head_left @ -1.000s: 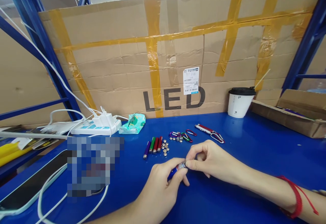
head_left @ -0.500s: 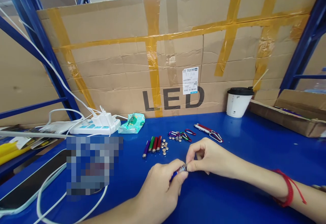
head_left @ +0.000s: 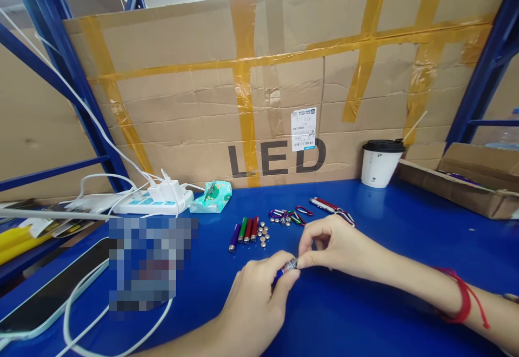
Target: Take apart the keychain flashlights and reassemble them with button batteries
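My left hand (head_left: 259, 297) is closed around a small blue flashlight tube (head_left: 280, 273), whose silvery coiled or threaded end (head_left: 290, 265) points right. Thumb and forefinger of my right hand (head_left: 336, 243) pinch right at that end; whatever lies between them is too small to make out. Beyond the hands lie a dark blue tube (head_left: 234, 239), a green tube (head_left: 243, 230) and red tubes (head_left: 250, 230) in a row. Several silver button cells (head_left: 263, 232) are scattered beside them. Behind these sit small coloured carabiners (head_left: 298, 217) and slim red and silver flashlights (head_left: 324, 204) with a carabiner.
A white lidded cup (head_left: 380, 165) stands at the back right, beside an open cardboard box (head_left: 486, 192). On the left are a power strip (head_left: 154, 203), a teal packet (head_left: 213, 197), a phone (head_left: 52, 286) and looping white cables (head_left: 67, 313). A tall cardboard sheet (head_left: 194, 119) backs the blue table.
Both hands hold nearly the same pose at the tube's end. My right hand has shifted very slightly, and the whole view has moved a little.
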`<state>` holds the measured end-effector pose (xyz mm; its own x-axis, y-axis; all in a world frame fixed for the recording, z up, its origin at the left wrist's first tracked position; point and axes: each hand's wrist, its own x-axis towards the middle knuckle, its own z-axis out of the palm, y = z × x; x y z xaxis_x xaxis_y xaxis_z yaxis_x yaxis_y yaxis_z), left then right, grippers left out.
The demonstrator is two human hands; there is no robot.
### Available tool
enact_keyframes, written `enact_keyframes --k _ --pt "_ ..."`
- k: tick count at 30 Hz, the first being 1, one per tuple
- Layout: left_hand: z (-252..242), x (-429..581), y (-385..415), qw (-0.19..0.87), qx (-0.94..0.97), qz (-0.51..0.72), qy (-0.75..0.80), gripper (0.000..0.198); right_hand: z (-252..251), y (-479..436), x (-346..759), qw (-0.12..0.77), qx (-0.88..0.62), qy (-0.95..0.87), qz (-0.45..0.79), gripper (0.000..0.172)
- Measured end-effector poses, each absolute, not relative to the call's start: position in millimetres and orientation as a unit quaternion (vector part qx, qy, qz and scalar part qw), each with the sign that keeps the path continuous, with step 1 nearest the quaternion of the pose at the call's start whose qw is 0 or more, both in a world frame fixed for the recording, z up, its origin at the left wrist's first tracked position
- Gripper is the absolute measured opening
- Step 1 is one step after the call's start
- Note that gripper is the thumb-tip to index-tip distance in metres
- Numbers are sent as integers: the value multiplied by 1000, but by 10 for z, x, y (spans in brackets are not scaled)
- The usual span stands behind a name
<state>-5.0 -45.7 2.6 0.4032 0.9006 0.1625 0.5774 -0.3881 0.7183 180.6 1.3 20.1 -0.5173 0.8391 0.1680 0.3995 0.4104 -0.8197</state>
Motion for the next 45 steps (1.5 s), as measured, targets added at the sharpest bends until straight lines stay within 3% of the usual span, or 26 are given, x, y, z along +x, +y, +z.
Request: enact_keyframes --k 14,25,45 --pt "26 -44 -438 300 784 311 445 20 229 58 1847 247 -355 -785 443 31" --pt "8 -38 -440 308 784 308 442 20 265 37 1830 259 -355 -777 450 26" --pt "20 -43 -426 327 774 308 446 23 255 26 1811 291 -363 -776 426 32"
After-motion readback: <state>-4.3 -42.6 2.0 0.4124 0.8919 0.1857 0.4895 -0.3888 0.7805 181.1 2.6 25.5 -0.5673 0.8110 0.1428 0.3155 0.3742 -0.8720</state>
